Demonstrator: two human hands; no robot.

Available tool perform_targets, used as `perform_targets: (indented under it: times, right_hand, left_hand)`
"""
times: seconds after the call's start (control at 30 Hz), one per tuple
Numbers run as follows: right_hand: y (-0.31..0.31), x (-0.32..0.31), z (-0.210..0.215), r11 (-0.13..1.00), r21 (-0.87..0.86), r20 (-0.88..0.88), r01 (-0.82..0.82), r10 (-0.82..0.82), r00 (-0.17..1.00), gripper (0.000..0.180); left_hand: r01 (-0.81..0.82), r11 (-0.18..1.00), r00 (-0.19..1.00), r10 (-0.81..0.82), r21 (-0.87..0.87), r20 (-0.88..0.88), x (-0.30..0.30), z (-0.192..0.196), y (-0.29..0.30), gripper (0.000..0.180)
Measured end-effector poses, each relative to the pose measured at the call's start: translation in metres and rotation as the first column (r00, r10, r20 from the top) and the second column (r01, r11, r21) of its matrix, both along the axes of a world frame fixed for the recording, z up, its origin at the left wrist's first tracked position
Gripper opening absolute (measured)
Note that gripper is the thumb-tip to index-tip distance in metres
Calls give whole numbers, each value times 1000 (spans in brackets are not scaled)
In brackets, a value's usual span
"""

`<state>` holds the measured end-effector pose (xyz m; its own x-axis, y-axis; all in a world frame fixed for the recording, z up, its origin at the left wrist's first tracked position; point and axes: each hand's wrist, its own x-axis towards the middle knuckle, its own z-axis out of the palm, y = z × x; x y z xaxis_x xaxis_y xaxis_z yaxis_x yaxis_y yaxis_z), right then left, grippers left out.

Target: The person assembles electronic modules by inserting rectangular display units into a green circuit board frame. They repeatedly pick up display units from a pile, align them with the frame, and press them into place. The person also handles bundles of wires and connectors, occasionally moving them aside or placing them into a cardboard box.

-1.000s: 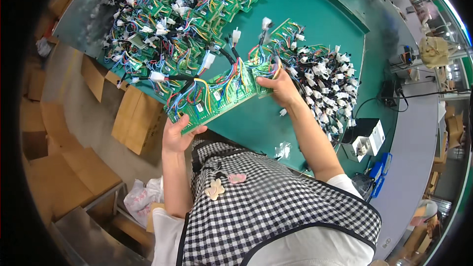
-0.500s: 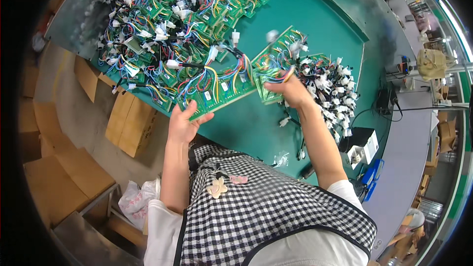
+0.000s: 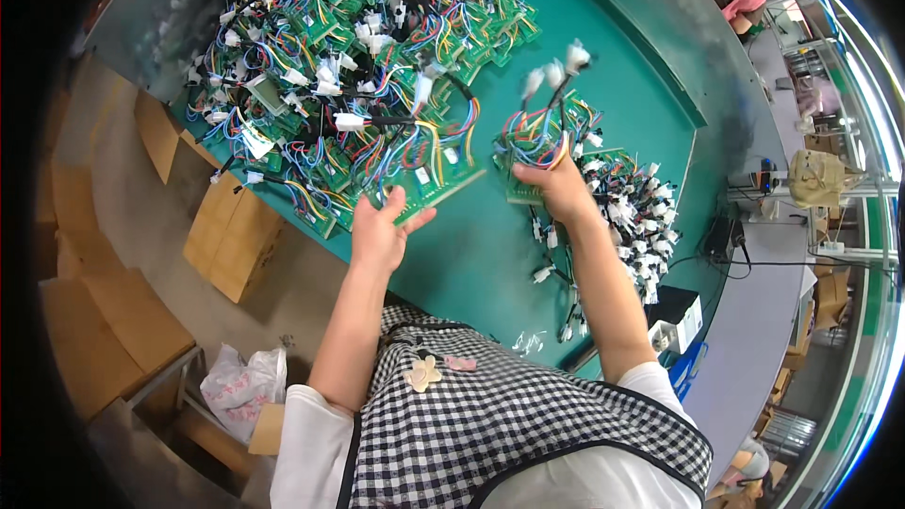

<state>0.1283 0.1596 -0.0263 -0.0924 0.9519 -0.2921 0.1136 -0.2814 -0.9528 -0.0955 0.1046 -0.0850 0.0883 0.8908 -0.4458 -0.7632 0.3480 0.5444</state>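
My left hand (image 3: 379, 234) is closed on the near end of a green circuit board panel (image 3: 441, 187) with coloured wires and white plugs on it. The panel is tilted above the table, beside a large pile of wired circuit boards (image 3: 320, 33). To the right, my right hand (image 3: 558, 187) grips a small stack of green circuit boards (image 3: 521, 190), thumb on top, with wires and white plugs standing up from it. A gap separates the two held pieces. Partly behind my right forearm lies a heap of white plugs on black leads (image 3: 636, 217).
The green table (image 3: 452, 269) has a raised metal edge (image 3: 627, 24) at the far right. Small clear plastic scraps (image 3: 528, 343) lie near me. A white and black box (image 3: 677, 316) stands at the right. Cardboard boxes (image 3: 231, 236) and a plastic bag (image 3: 243, 385) are on the left.
The piece in my right hand has come apart from the panel in my left, which is now shorter. A gap has opened between my hands, and the wires on the right piece have swung upward.
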Motion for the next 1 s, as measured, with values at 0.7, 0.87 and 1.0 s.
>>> perform_targets:
  times: [0.7, 0.87, 1.0]
  right_hand:
    - [50, -3, 15, 987, 158, 439, 5, -75, 895, 43]
    - [57, -1, 17, 988, -149, -212, -39, 7, 977, 47]
    - [62, -10, -5, 997, 80, 128, 22, -32, 991, 43]
  left_hand:
    - [-70, 995, 967, 52, -65, -249, 52, -4, 83, 25]
    - [157, 988, 968, -155, 4, 198, 61, -6, 90, 32]
    - [-2, 989, 999, 7, -149, 37, 86, -1, 103, 31]
